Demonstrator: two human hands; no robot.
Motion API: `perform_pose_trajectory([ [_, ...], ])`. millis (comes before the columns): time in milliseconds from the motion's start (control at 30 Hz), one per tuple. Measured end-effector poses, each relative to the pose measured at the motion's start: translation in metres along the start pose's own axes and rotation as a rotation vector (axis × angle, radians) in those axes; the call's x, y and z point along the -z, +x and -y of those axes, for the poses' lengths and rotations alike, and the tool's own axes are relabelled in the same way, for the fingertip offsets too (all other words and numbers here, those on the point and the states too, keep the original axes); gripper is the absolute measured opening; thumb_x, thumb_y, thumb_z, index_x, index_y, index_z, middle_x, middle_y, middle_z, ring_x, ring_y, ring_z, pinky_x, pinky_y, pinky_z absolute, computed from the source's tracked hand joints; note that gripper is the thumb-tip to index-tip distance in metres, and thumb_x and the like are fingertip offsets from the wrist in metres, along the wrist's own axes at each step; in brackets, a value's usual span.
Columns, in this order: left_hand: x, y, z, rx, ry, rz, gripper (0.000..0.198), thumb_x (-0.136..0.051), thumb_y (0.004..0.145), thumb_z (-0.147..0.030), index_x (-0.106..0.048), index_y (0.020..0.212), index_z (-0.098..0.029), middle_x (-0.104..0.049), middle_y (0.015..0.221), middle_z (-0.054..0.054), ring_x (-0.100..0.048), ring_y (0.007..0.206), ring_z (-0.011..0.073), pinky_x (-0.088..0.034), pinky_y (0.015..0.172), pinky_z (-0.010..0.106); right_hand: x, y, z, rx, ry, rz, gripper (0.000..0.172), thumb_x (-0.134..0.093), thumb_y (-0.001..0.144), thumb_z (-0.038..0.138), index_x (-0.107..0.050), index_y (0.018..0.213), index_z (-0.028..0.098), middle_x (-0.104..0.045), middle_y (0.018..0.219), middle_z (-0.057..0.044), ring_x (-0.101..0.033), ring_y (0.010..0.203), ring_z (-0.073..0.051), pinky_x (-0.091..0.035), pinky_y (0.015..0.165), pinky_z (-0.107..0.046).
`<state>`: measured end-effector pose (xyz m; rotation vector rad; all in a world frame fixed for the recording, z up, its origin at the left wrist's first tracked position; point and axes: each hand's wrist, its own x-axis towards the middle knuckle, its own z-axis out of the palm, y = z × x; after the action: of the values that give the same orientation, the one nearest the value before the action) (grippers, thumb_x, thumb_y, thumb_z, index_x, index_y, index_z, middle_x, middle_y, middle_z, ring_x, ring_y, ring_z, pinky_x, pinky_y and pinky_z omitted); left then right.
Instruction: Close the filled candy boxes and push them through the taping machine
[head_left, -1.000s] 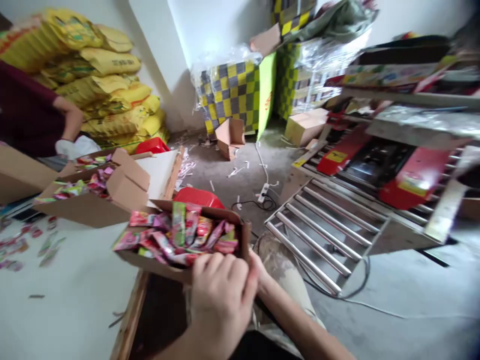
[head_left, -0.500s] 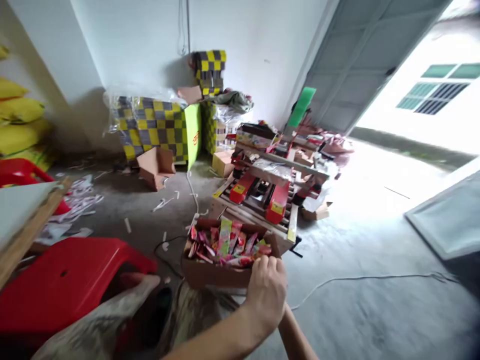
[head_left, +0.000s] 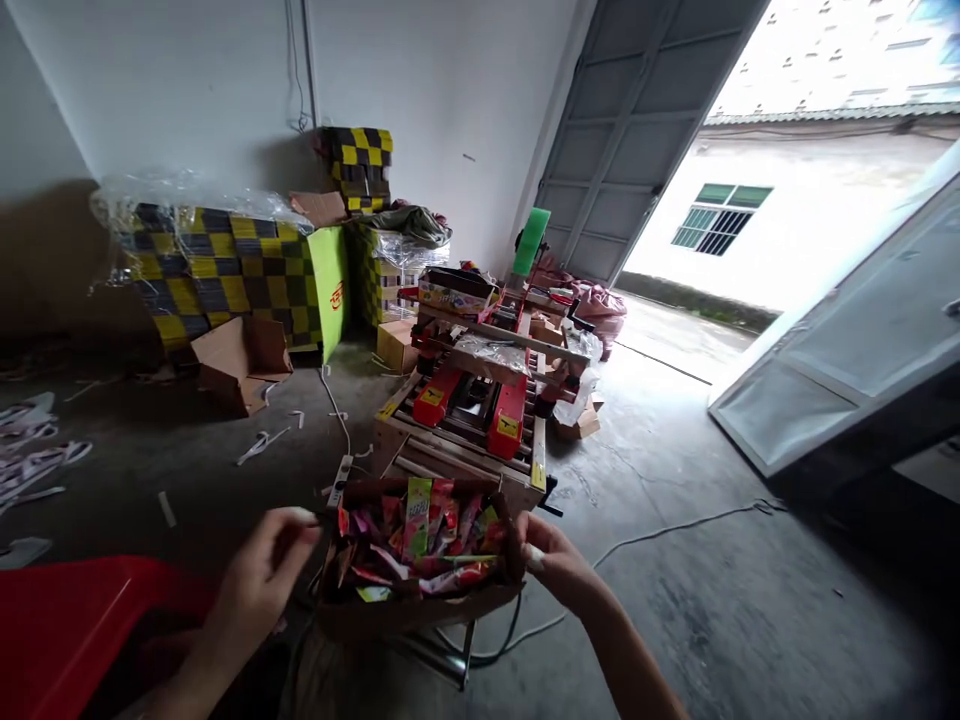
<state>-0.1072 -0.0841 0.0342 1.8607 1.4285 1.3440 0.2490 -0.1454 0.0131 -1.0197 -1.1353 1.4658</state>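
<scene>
An open cardboard box (head_left: 420, 612) full of small candy-like packets in shiny wrappers (head_left: 450, 530) stands low in front of me. A green packet (head_left: 418, 515) sticks up from the middle of the pile. To the left of the box, my left hand (head_left: 259, 570) is held in the air, thumb and fingers curved and apart with nothing between them. My right hand (head_left: 555, 560) is at the box's right side, its thumb and fingers pinching the upper edge of that wall; some of its fingers are hidden.
Just beyond the box is a roller-bed carton sealing machine (head_left: 476, 400) with red side parts. A red plastic stool (head_left: 75, 620) stands at my left. An empty carton (head_left: 240, 365), paper scraps and a cable (head_left: 675, 525) lie on the floor. Yellow-and-black stacks (head_left: 225, 270) line the wall.
My left hand has left the box's front right corner and moved to the left of the box. My right hand remains at the right side. The view has swung right.
</scene>
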Motion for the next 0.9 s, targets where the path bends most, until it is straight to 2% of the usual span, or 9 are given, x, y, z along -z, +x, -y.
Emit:
perform_pose_trajectory([
  [100,-0.009,0.014,-0.002,0.053,-0.123,0.545,0.02,-0.044,0.088,-0.037,-0.049,0.077,-0.021,-0.055,0.07,-0.003,-0.053,0.067,0.0149,-0.044,0.065,0.025,-0.013,0.019,0.023,-0.111,-0.158,0.192,0.043,-0.079,0.064,0.041,-0.044,0.07,0.017,-0.049,0.064,0.003,-0.043,0.055,-0.009,-0.035,0.052,-0.021],
  [200,-0.025,0.025,-0.018,-0.003,-0.05,0.769,0.016,-0.049,0.084,-0.033,-0.05,0.076,-0.019,-0.055,0.069,-0.003,-0.051,0.067,0.0134,-0.039,0.064,0.022,-0.026,0.042,0.034,-0.189,-0.467,0.332,0.039,-0.077,0.063,0.04,-0.047,0.068,0.016,-0.05,0.062,0.003,-0.045,0.054,-0.01,-0.034,0.048,-0.02],
  [300,-0.045,0.034,-0.023,-0.092,0.136,0.918,0.011,-0.055,0.08,-0.028,-0.053,0.075,-0.018,-0.057,0.069,-0.002,-0.051,0.064,0.0135,-0.036,0.06,0.021,-0.04,0.063,0.031,-0.169,-0.88,0.371,0.03,-0.075,0.063,0.035,-0.054,0.067,0.015,-0.053,0.063,0.002,-0.045,0.055,-0.01,-0.032,0.047,-0.019],
  [467,-0.074,0.044,-0.018,-0.136,0.392,0.996,0.008,-0.063,0.074,-0.018,-0.056,0.073,-0.017,-0.061,0.076,0.005,-0.059,0.08,0.0224,-0.04,0.071,0.027,-0.061,0.092,0.014,-0.269,-1.415,0.443,0.019,-0.071,0.063,0.027,-0.063,0.059,0.01,-0.048,0.049,0.003,-0.047,0.052,-0.009,-0.034,0.053,-0.021],
  [600,-0.062,0.054,-0.016,-0.1,0.333,1.156,0.024,-0.066,0.075,-0.037,-0.061,0.086,-0.016,-0.063,0.08,0.005,-0.061,0.077,0.0206,-0.043,0.066,0.024,-0.063,0.097,0.02,-0.34,-1.409,0.491,0.02,-0.074,0.062,0.028,-0.064,0.062,0.011,-0.053,0.05,0.0,-0.05,0.051,-0.012,-0.038,0.051,-0.021],
  [700,-0.039,0.052,-0.013,-0.055,0.197,1.307,0.067,-0.073,0.062,-0.052,-0.055,0.117,-0.018,-0.061,0.105,0.006,-0.06,0.088,0.0191,-0.045,0.069,0.021,-0.057,0.083,0.038,-0.387,-1.271,0.634,0.032,-0.064,0.077,0.041,-0.066,0.086,0.011,-0.064,0.073,-0.005,-0.058,0.065,-0.015,-0.044,0.057,-0.02],
  [767,-0.03,0.047,-0.009,-0.025,0.114,1.294,0.083,-0.079,0.052,-0.051,-0.051,0.123,-0.017,-0.057,0.115,0.008,-0.057,0.096,0.0207,-0.045,0.073,0.022,-0.052,0.072,0.045,-0.435,-1.083,0.773,0.049,-0.067,0.074,0.044,-0.06,0.108,0.011,-0.065,0.092,-0.006,-0.06,0.081,-0.017,-0.048,0.066,-0.021],
  [833,-0.031,0.043,-0.005,0.022,0.063,1.189,0.065,-0.076,0.061,-0.048,-0.057,0.114,-0.017,-0.062,0.105,0.005,-0.059,0.09,0.0188,-0.045,0.071,0.021,-0.047,0.064,0.046,-0.422,-0.952,0.773,0.065,-0.075,0.066,0.038,-0.053,0.121,0.013,-0.063,0.105,-0.007,-0.058,0.093,-0.019,-0.048,0.076,-0.023],
  [900,-0.04,0.041,-0.002,0.077,0.069,1.054,0.035,-0.068,0.073,-0.037,-0.062,0.1,-0.016,-0.066,0.089,0.002,-0.061,0.08,0.0161,-0.044,0.066,0.02,-0.043,0.063,0.041,-0.358,-1.005,0.586,0.056,-0.075,0.065,0.03,-0.057,0.116,0.015,-0.063,0.101,-0.004,-0.058,0.092,-0.019,-0.047,0.077,-0.024],
])
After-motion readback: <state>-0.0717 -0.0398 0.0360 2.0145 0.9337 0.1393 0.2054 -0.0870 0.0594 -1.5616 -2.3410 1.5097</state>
